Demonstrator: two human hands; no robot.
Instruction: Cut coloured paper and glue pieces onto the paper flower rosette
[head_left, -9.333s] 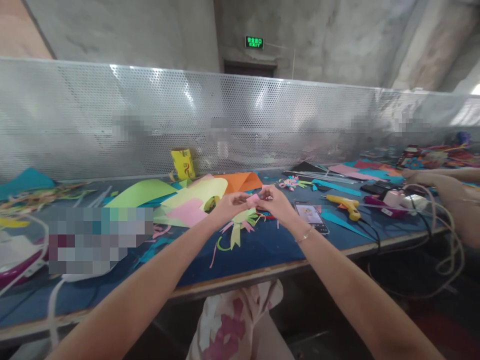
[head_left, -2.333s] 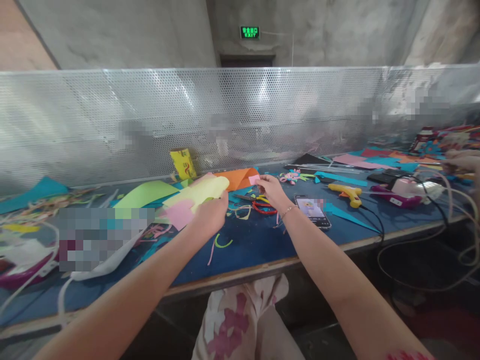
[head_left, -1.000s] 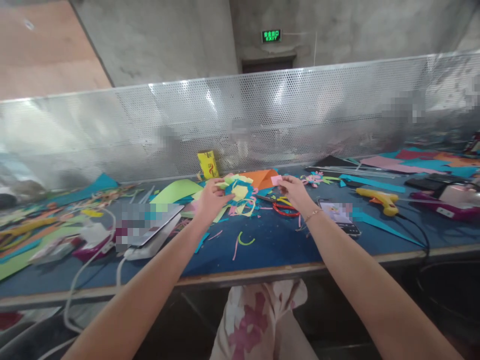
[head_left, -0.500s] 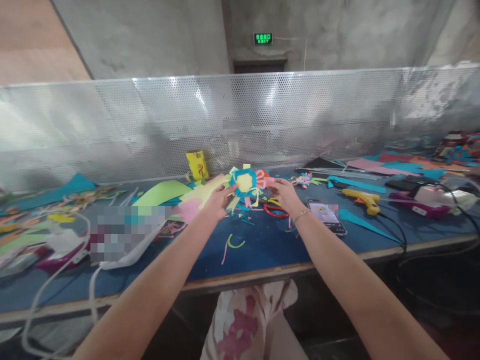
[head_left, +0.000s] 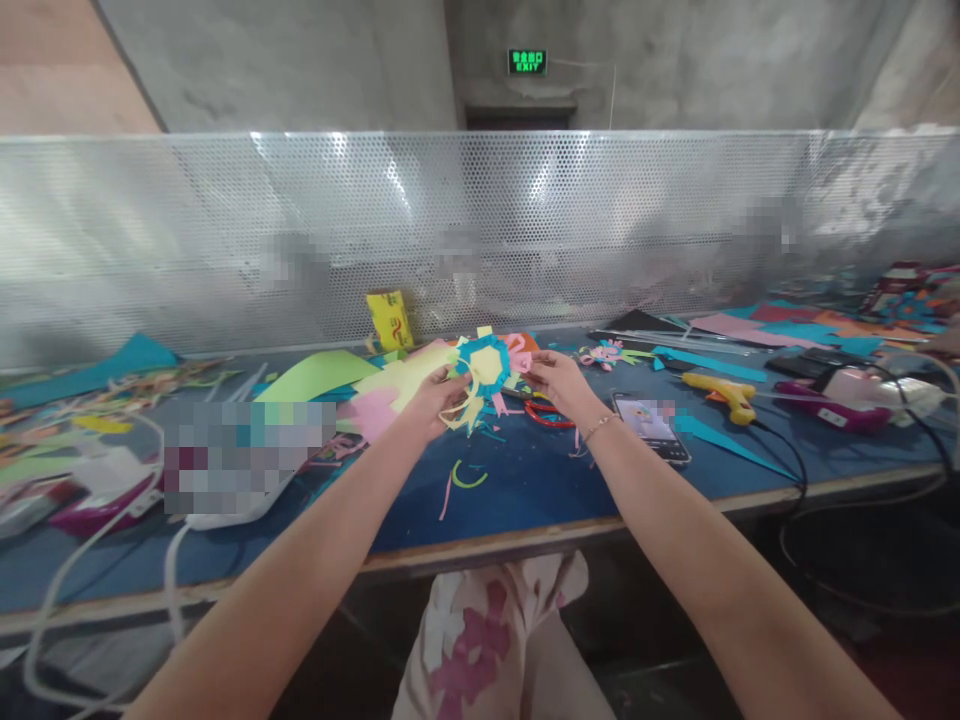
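Above the middle of the blue table, I hold up a paper flower (head_left: 486, 366) between both hands. It has a pale yellow centre, a blue ring, and pink and yellow paper strips round the edge. My left hand (head_left: 439, 394) pinches its left side, where pale yellow strips hang in loops. On the opposite side, my right hand (head_left: 556, 378) has its fingers closed on a looped pink strip at the flower's edge. Red-handled scissors (head_left: 546, 416) lie on the table just below that hand, partly hidden.
A phone (head_left: 649, 428) and a yellow glue gun (head_left: 721, 394) with a black cord lie to the right. Coloured paper sheets (head_left: 319, 374) and scraps cover the left. A yellow packet (head_left: 390, 320) stands before a perforated metal screen (head_left: 510, 230). A white power cable (head_left: 64, 590) hangs over the front edge.
The flower has turned a little in my hands, so yellow strips now hang beside my left hand. My right hand has moved closer in along the pink strip. The view has tilted slightly.
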